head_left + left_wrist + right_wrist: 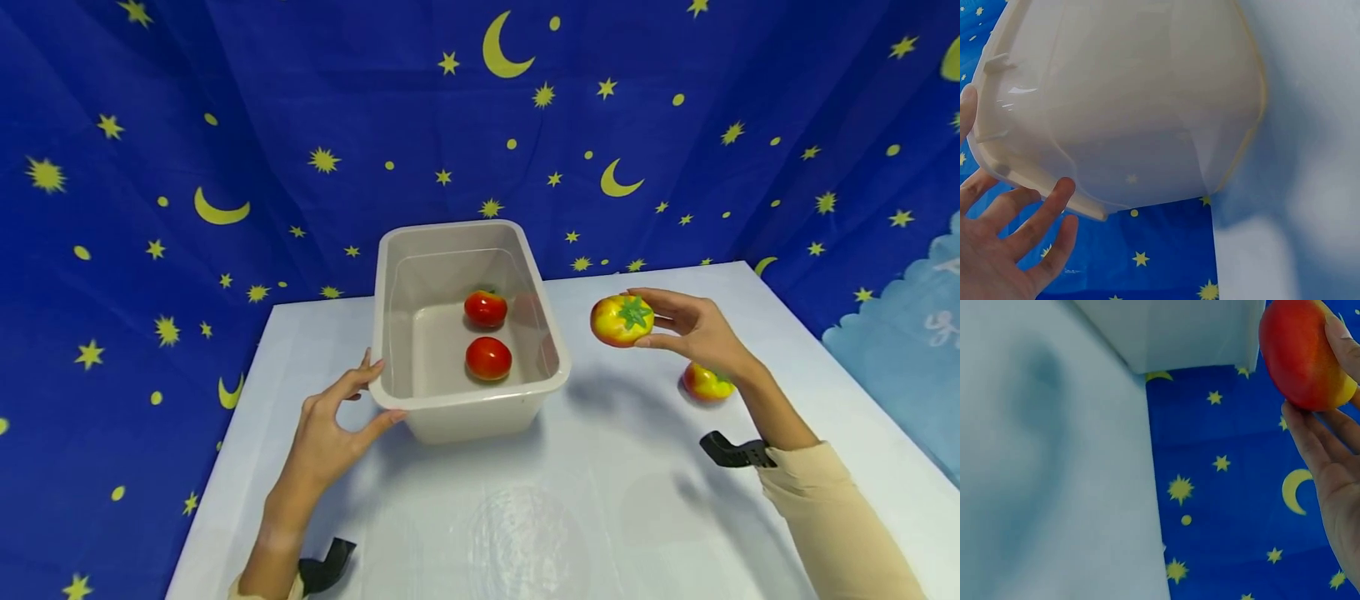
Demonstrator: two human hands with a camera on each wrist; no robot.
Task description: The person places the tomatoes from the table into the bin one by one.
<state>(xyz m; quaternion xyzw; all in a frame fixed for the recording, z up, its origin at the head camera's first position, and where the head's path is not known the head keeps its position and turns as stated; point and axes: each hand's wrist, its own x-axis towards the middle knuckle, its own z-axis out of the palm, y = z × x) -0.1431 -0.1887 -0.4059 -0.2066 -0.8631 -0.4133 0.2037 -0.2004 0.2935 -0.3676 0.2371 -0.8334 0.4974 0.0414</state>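
A red and yellow tomato with a green leafy top is pinched between the thumb and fingers of my right hand, raised over the table right of the bin. In the right wrist view, the same tomato shows its red side. My left hand holds the near left corner of a light grey plastic bin, thumb on the front rim and fingers at the side. Two red tomatoes, one farther back and one nearer, lie inside the bin.
Another yellow and red tomato lies on the white table, partly behind my right wrist. A blue cloth with yellow stars and moons hangs behind the table. Black wrist straps sit on both arms.
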